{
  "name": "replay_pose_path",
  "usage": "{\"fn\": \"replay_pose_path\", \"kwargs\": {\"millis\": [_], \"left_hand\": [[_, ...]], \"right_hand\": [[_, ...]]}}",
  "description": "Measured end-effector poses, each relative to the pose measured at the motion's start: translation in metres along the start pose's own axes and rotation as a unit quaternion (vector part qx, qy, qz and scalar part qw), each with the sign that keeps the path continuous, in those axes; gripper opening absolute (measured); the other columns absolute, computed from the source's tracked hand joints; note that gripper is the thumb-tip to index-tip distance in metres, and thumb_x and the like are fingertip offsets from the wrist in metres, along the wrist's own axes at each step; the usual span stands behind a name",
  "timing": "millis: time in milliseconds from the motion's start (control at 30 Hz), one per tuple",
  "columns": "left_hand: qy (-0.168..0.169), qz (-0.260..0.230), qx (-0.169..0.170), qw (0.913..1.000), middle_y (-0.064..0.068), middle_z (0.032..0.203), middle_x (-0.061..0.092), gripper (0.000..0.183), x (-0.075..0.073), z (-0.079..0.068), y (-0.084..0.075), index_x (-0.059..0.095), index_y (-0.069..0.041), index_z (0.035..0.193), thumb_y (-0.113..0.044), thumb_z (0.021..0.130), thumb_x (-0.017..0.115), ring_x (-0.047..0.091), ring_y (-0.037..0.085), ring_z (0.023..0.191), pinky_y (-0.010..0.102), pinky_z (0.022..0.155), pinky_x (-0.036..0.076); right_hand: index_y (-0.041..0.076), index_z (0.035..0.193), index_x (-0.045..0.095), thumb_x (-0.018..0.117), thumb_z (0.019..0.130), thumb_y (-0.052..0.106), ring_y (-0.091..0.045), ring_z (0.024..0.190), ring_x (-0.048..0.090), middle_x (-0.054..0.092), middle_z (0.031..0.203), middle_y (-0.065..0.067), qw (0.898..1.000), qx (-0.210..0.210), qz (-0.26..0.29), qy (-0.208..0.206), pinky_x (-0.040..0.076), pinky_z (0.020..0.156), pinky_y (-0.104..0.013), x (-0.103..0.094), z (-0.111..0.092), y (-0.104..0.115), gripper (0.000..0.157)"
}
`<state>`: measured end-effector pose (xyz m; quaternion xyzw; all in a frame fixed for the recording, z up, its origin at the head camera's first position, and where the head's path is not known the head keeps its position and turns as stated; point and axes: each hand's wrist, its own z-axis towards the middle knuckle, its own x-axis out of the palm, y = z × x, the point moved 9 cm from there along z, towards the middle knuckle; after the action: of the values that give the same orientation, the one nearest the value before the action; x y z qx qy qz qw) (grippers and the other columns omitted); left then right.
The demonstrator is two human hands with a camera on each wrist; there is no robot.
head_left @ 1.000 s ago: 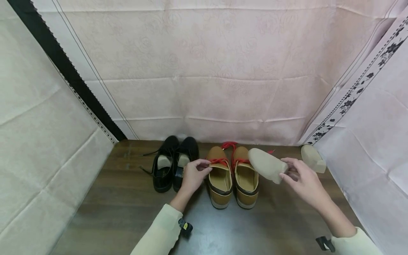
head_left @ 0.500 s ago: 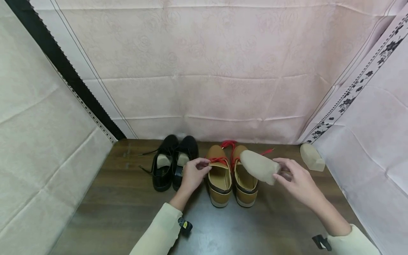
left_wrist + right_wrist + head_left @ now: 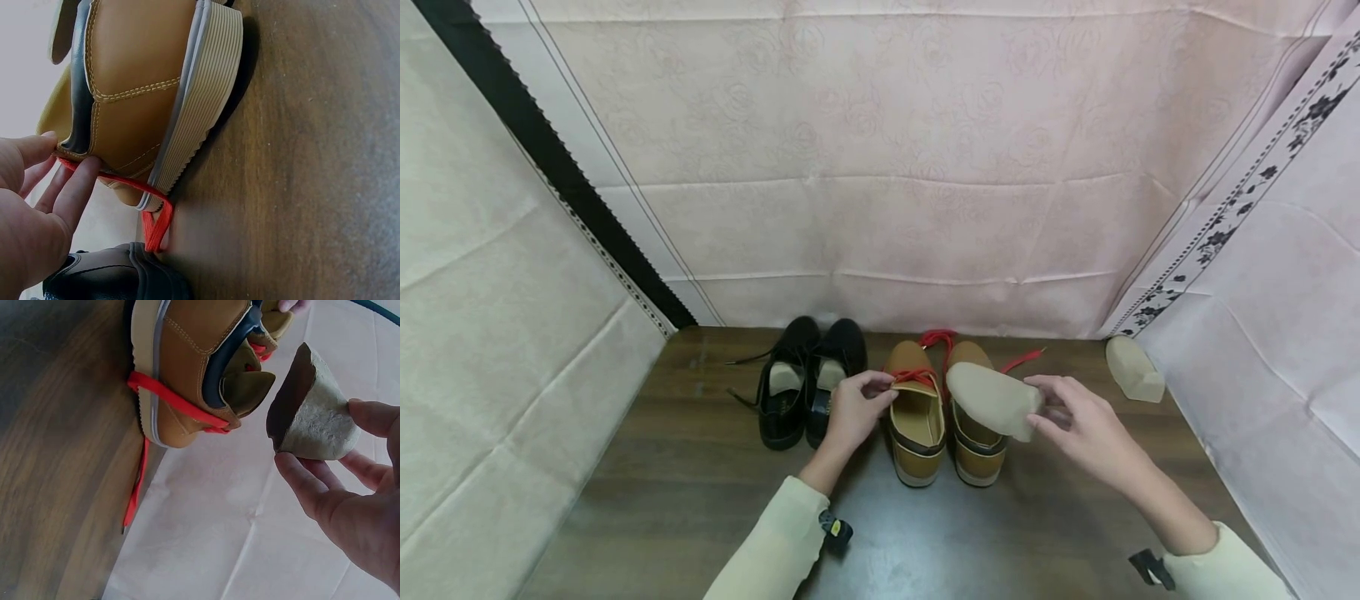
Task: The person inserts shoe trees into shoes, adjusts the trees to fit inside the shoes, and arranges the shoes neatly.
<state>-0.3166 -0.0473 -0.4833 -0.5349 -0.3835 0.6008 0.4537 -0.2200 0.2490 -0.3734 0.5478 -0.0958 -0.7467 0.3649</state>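
Note:
Two tan shoes with red laces stand side by side in the head view, heels toward me. My left hand (image 3: 853, 412) pinches the left tan shoe (image 3: 917, 464) at the upper edge beside its laces; the left wrist view shows thumb and fingers on that edge, by the red lace (image 3: 134, 182). My right hand (image 3: 1086, 425) holds a cream moulded shoe insert (image 3: 988, 398) by its blunt end. Its rounded end points left over the right tan shoe (image 3: 981, 467), hiding part of the opening. In the right wrist view the insert (image 3: 322, 419) is apart from the shoe collar.
Left of the tan pair stands a pair of black shoes (image 3: 781, 435), each with a cream insert (image 3: 786, 378) inside. Another cream insert (image 3: 1135, 372) lies at the right by the cloth. Patterned cloth (image 3: 880, 250) hangs behind and at both sides of the wooden floor (image 3: 700, 517).
My right hand has carried the insert leftward, from beside the right tan shoe to over its opening. The left hand keeps its hold on the left tan shoe.

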Motion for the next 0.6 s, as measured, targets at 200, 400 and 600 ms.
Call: {"fn": "replay_pose_path", "kwargs": {"millis": [200,400,600], "left_hand": [[-0.001,0.004,0.001,1.0000,0.006,0.096,0.076,0.012,0.000,0.001,0.000,0.079,-0.012,0.102,-0.011,0.090,0.081,0.073,0.016,0.082,0.026,0.063,0.061],[-0.005,0.009,0.004,0.9999,0.006,0.096,0.076,0.012,0.000,0.001,0.000,0.079,-0.012,0.102,-0.012,0.090,0.081,0.073,0.016,0.082,0.026,0.063,0.061],[-0.005,0.013,0.005,0.9999,0.005,0.096,0.077,0.012,0.000,0.001,0.001,0.079,-0.012,0.102,-0.012,0.090,0.081,0.073,0.017,0.083,0.026,0.063,0.061]], "right_hand": [[0.010,0.129,0.065,0.082,0.086,0.000,-0.023,0.101,0.072,0.065,0.105,-0.001,1.000,-0.014,0.004,0.010,0.061,0.084,-0.030,0.004,0.002,0.006,0.047],[0.007,0.129,0.065,0.081,0.086,-0.001,-0.022,0.099,0.072,0.064,0.103,0.001,0.999,-0.024,0.011,0.019,0.061,0.085,-0.030,0.007,0.002,0.012,0.047],[0.007,0.128,0.065,0.082,0.084,-0.003,-0.020,0.097,0.072,0.064,0.101,0.002,0.999,-0.043,0.008,0.018,0.061,0.084,-0.029,0.007,0.002,0.019,0.048]]}}
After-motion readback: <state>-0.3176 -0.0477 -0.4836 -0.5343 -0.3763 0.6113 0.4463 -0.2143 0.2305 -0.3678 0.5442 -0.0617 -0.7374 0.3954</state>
